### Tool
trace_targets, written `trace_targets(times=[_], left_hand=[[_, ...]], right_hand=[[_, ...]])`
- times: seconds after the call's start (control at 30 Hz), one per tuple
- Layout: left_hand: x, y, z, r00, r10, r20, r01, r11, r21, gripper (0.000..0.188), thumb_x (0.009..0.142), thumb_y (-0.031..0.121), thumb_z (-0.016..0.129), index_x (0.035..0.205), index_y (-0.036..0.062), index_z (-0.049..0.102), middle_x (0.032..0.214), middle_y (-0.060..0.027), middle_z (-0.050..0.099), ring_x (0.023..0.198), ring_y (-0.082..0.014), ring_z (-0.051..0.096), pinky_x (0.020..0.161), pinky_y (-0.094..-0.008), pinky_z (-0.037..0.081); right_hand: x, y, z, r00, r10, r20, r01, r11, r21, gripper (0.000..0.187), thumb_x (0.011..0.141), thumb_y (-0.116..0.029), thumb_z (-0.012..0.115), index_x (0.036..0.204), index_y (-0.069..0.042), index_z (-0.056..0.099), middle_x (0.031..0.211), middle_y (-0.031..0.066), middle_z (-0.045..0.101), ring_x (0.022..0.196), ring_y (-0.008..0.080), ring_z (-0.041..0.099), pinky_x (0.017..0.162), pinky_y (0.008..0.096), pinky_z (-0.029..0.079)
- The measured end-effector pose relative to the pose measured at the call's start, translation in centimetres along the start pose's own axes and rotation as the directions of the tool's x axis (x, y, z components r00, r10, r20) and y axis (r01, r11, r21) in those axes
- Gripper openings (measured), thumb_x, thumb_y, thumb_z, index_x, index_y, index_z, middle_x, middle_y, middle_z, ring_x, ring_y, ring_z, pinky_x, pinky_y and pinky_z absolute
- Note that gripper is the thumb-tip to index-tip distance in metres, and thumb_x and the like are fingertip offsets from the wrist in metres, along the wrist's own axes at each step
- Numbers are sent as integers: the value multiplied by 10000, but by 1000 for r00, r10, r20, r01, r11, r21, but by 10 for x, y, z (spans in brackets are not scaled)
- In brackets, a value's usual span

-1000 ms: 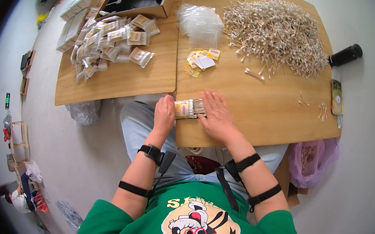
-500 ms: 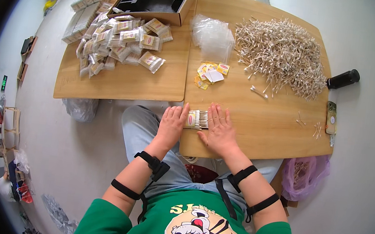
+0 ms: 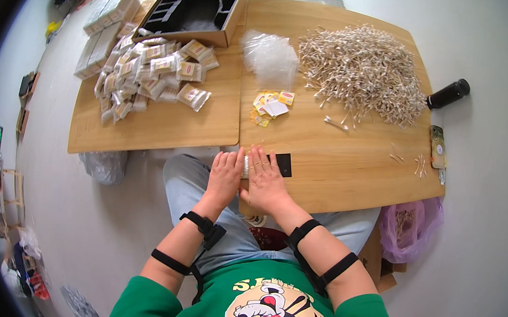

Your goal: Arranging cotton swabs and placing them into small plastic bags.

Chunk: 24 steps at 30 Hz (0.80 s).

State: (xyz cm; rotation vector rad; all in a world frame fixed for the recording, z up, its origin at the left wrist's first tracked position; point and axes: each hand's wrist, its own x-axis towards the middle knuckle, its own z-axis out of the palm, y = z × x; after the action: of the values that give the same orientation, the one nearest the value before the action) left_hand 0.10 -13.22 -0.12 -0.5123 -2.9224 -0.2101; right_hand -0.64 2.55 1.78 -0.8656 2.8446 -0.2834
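Near the front edge of the right table a small clear pack of cotton swabs (image 3: pixel 245 166) lies between my hands, and only a narrow white strip of it shows. My left hand (image 3: pixel 224 175) rests at its left end, fingers stretched out side by side. Flat across the pack lies my right hand (image 3: pixel 265 183), its fingers extended and hiding most of the swabs. A black flat piece (image 3: pixel 284 165) sticks out to the right from under my right fingers. Neither hand is closed round anything.
Loose cotton swabs (image 3: pixel 364 71) are heaped at the back right. Left of them lie clear plastic bags (image 3: pixel 272 57) and yellow and white cards (image 3: pixel 270 105). Filled swab packs (image 3: pixel 151 71) pile up by an open cardboard box (image 3: pixel 228 27). A black bottle (image 3: pixel 448 94) and phone (image 3: pixel 437 147) edge the table.
My right hand has slid left toward my left hand, covering most of the swab pack and exposing the black piece. The whole view has shifted slightly.
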Motion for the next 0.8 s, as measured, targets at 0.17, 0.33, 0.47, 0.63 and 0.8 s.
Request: trace_targets(times=[0.17,0.33,0.47,0.63,0.8], left_hand=[[-12,-8,2,998,-30,-50,29,999,-13,556,838,108,517,1376,-7,436,1135,-103,525,1125,-264,503,1072,-423,347],[-17,-13,3,997,-67,-49,62,994,-86,522,848,72,516,1359,-8,448,1149,-157,546,1112,-324,509,1027,-444,368],[-37,-30,-5,967,-192,-171,176,979,-102,495,856,99,539,1333,-15,468,1094,-162,569,1061,-340,530,968,-440,393],[-57,-29,-40,917,-331,-221,290,936,-202,477,808,139,638,1242,-12,508,1046,-188,589,973,-389,555,854,-483,437],[-32,13,-62,915,-329,-234,241,909,-339,441,794,126,650,1197,0,520,1008,-207,597,939,-411,561,791,-500,449]], right_hand=[[4,-15,5,1000,-18,-5,18,999,37,926,809,-472,560,1481,89,259,1568,251,226,1488,339,150,1211,492,59],[9,-18,8,999,-47,2,47,995,85,889,794,-418,551,1480,78,279,1579,228,225,1494,331,137,1212,491,53],[22,-44,7,979,-162,-120,178,975,135,837,792,-332,563,1467,88,299,1555,256,261,1480,343,195,1207,488,105],[21,-70,-17,964,-221,-149,260,905,336,771,797,-209,563,1448,107,297,1525,283,292,1461,390,218,1188,510,163],[-4,-48,-53,976,-175,-127,211,904,372,747,800,-156,579,1438,115,300,1520,294,285,1456,408,210,1191,504,159]])
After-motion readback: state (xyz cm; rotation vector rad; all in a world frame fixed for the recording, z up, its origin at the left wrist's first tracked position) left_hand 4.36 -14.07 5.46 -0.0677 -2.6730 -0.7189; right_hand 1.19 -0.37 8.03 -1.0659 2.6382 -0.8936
